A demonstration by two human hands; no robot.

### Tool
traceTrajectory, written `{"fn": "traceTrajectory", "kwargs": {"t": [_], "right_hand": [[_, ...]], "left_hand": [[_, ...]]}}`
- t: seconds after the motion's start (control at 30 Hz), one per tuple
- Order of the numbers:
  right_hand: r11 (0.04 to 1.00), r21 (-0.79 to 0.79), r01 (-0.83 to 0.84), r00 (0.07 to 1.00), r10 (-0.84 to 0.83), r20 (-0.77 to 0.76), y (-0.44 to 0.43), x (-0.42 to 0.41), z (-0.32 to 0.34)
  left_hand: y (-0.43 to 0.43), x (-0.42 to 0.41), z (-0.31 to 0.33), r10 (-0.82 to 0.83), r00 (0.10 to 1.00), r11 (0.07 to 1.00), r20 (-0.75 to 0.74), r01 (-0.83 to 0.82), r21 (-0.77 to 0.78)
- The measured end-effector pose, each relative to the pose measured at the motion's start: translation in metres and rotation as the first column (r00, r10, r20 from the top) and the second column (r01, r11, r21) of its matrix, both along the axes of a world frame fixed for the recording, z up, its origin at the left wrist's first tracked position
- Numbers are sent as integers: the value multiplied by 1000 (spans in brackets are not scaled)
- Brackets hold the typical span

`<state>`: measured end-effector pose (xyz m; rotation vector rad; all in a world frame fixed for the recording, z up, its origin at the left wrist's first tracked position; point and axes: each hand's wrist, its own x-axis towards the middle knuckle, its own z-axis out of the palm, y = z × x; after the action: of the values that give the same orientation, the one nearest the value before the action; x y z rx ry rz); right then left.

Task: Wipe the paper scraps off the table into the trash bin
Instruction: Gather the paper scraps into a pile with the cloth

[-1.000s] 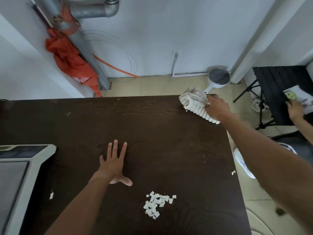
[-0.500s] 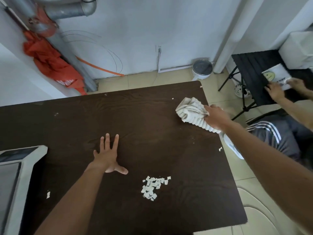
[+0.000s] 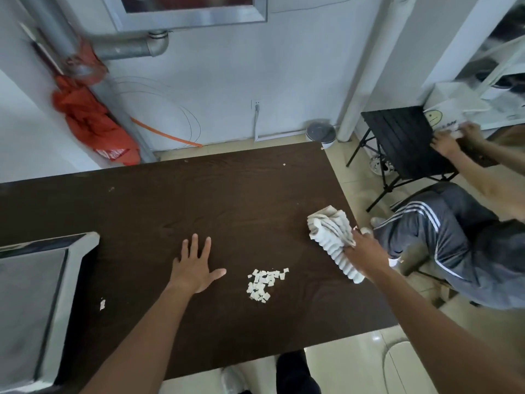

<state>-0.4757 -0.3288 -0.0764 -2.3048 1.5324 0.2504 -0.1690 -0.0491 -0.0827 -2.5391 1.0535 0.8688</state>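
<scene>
White paper scraps (image 3: pixel 265 285) in 1 pile on dark wood tabletop (image 3: pixel 199 194), between both hands, nearer left. Left hand (image 3: pixel 193 270) flat on tabletop, fingers spread, holding nothing. Right hand (image 3: pixel 366 251) grips crumpled whitish cloth (image 3: pixel 332 237) near tabletop's right edge. 1 stray scrap (image 3: pixel 102 304) left of left forearm. Seated person's grey striped trousers (image 3: pixel 443 237) beyond right hand.

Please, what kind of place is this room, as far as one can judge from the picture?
Probably a plain workroom or back room: bare grey pipes run along the white wall, a dark wooden table stands on a tiled floor, and a black folding table stands nearby.
</scene>
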Motion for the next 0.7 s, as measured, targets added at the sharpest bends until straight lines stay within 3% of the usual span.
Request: {"fn": "traceTrajectory", "kwargs": {"t": [0.27,0.37,0.47,0.7], "right_hand": [[996,90,-15,1000,17,-24,102,2,-2],[989,138,-46,999,41,35,121,7,-10],[976,219,-14,986,-23,166,108,17,-5],[993,112,46,961,-74,266,18,63,21]], "left_hand": [[42,-45,-2,-79,996,996,-45,78,-36],[57,-54,-3,-80,995,996,-57,78,-45],[64,-61,-3,-51,997,997,-64,48,-52],[54,-68,-3,104,990,991,-93,-111,-71]]}}
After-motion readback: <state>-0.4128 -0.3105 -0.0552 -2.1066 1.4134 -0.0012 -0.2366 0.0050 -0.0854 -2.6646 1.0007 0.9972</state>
